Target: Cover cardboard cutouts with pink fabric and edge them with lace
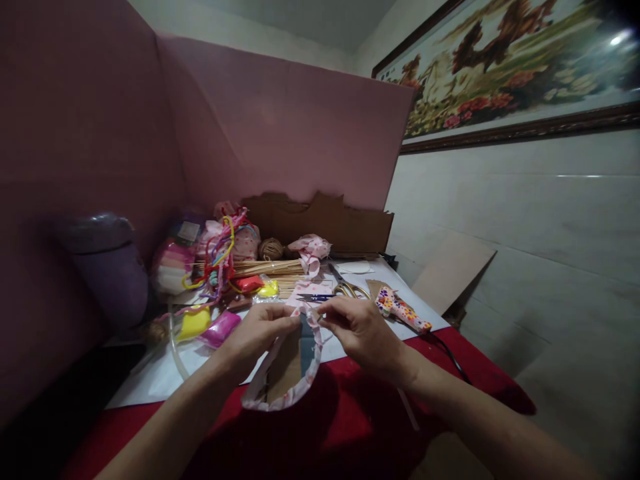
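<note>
A: Left grip (260,333), right grip (360,330), state?
B: Both clenched, pinching trim (315,347) at top of card (285,367). Fingertips nearly meeting.
A: Card where?
B: Held just above near edge of counter (480,383), roughly mid-width, tilted away.
A: Main risk?
B: Probably trim slipping off card rim. Pinched only at top, looks loose along lower curve. Could bunch or peel off if tugged sideways.
A: Anything sharp?
B: Snips (315,297) just beyond fingertips. Could nick a finger on a forward reach. Scissors (347,288) a bit further back, less of a worry.
A: Right side?
B: Glue gun (400,308) near right wrist, with cord (445,353) off toward right edge, beside forearm. Might snag on an elbow move and drag gun off counter. Can't tell if hot.
A: Back clutter?
B: Sticks (270,268) toward far edge, well apart from both grips. Low risk.
</note>
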### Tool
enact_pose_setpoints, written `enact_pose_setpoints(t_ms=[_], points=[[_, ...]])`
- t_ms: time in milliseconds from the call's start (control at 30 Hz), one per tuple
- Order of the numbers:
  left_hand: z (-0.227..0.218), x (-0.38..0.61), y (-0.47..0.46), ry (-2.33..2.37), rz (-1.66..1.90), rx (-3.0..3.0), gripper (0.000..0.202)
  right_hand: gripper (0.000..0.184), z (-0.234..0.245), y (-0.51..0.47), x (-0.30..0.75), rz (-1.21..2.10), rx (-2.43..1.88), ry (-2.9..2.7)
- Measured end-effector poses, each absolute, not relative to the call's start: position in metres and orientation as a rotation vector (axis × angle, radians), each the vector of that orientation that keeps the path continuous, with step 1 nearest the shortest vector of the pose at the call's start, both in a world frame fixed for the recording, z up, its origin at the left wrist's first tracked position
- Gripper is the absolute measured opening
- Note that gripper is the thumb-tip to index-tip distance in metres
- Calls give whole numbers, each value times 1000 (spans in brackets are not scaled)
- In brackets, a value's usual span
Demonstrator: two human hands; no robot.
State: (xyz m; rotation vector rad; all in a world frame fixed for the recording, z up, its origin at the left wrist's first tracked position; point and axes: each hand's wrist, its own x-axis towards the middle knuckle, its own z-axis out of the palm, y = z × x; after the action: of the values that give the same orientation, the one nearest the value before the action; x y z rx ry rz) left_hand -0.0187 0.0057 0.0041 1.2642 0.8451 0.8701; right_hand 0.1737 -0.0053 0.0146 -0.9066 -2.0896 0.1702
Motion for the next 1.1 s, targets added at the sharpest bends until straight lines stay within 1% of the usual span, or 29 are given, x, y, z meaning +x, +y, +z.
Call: enact_pose_setpoints(t_ms=[233,400,800,1033,1100], points=[[4,-18,5,794,861,1286,24,11,13,-1,171,180,-955,-2057],[5,-17,4,808,881,1293,22,18,12,-1,172,172,-892,-2091],[6,-18,3,829,891,1301,21,25,13,-2,174,214,-852,-2121],[7,-17,2,822,902,1299,23,17,14,-4,177,181,-896,-2026],[6,-17,2,823,908,1289,23,16,13,-3,178,151,-916,-2059]])
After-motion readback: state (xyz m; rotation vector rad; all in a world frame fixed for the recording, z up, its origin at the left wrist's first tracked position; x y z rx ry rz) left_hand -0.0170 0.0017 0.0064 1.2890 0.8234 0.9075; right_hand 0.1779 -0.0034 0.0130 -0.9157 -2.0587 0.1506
